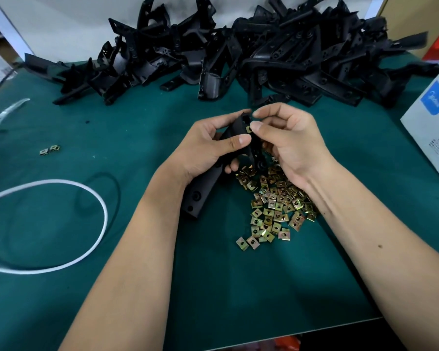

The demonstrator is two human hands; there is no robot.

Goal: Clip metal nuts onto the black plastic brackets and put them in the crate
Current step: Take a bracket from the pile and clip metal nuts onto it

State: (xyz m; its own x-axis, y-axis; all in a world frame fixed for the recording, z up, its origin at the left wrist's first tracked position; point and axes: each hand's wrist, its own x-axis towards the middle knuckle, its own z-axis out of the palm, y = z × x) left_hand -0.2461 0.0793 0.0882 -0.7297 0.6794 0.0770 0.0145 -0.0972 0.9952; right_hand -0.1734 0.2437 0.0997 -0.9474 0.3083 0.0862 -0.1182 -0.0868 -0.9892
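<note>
The left hand [208, 145] is curled around a black bracket [205, 188] and holds it up over the green worktop [137, 138]. The long end of the bracket points down toward the person, past the wrist. The thumb lies across the front of the bracket.

The right hand [287, 140] pinches a small gold metal nut [249, 129] between the thumb and the first finger. The nut is right at the top part of the bracket, touching it. The other fingers of this hand are bent in.

Under the right wrist lies a pile of metal nuts [274, 206], spread out on the worktop. Two more loose nuts [49, 149] sit well apart on the left side.

At the back of the worktop is a big heap of black brackets [238, 57], all jumbled up. A white cord [61, 183] makes a loop on the left. A white box [433, 122] with a blue square on it stands at the right edge.
</note>
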